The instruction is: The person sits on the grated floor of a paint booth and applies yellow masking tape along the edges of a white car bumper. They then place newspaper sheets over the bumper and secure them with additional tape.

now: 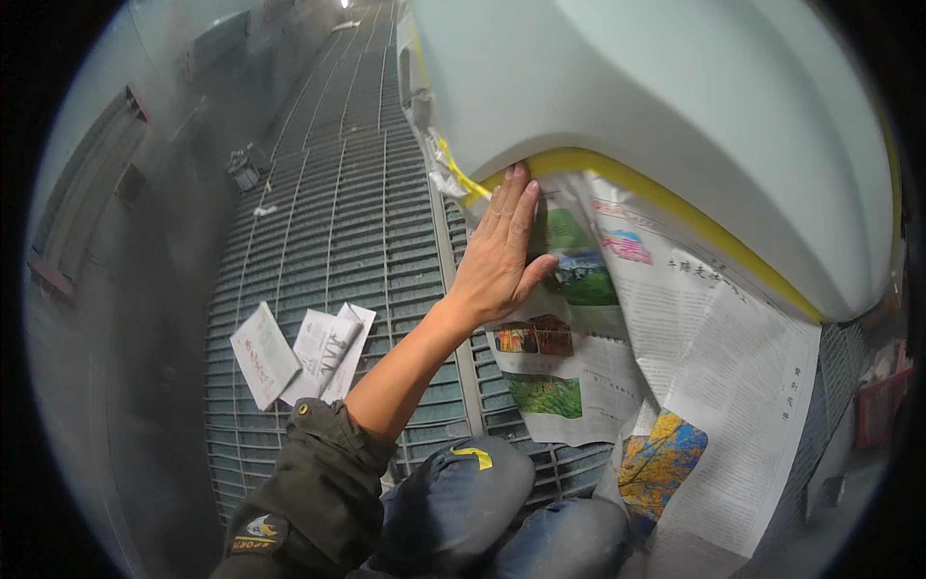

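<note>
My left hand (499,242) lies flat against a newspaper sheet (542,391) at the edge of a pale grey-green vehicle body panel (564,79). Its fingertips touch the yellow masking tape (579,161), which follows the panel's curved lower edge. The fingers lie close together, with the thumb apart, and hold nothing. Another newspaper sheet (731,347) hangs from the tape to the right, overlapping the first. Left of the fingertips, a loose-looking strip of yellow tape (456,168) borders crumpled masking material. My right hand is out of view.
Folded newspapers (265,354) lie on the metal floor grating (318,239) to the left. A yellow tape scrap (474,456) sticks to my jeans at the knee. A small metallic object (244,168) stands by the left wall, and a red container (882,405) is far right.
</note>
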Available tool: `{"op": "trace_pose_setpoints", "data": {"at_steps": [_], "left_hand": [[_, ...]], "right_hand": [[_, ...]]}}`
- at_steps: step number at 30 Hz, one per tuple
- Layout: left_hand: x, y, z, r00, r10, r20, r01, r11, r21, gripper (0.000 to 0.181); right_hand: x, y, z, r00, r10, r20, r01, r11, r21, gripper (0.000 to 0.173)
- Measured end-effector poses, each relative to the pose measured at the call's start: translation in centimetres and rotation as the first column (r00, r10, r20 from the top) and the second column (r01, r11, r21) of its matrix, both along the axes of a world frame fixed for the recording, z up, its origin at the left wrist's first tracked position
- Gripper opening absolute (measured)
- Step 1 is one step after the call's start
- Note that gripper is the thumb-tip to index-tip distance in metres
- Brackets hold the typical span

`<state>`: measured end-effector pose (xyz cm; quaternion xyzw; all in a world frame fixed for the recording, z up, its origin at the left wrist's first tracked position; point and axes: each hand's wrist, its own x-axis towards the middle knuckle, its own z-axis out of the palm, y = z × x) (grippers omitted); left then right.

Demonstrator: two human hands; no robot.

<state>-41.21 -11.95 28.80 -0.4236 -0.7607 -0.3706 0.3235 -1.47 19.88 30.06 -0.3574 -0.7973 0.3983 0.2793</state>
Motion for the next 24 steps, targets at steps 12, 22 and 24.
{"op": "trace_pose_setpoints", "data": {"at_steps": [12, 22, 24], "left_hand": [[1.9, -3.2, -4.6, 0.953, 0.034, 0.302, -0.077, 0.988, 0.134, 0.07], [-1.6, 1.3, -7.1, 0.856, -0.08, 0.511, -0.199, 0.861, 0.467, 0.077], [0.1, 1.2, -8.5, 0.843, -0.063, 0.534, -0.179, 0.903, 0.39, 0.073]], "right_hand": [[0.8, -6.4, 3.6, 0.997, -0.077, 0.014, 0.078, 0.989, -0.125, 0.019], [2.1, -9.7, 5.8, 0.992, -0.127, 0.014, 0.128, 0.977, -0.172, 0.016], [2.7, -10.2, 6.5, 0.99, -0.142, 0.008, 0.141, 0.974, -0.178, 0.015]]}}
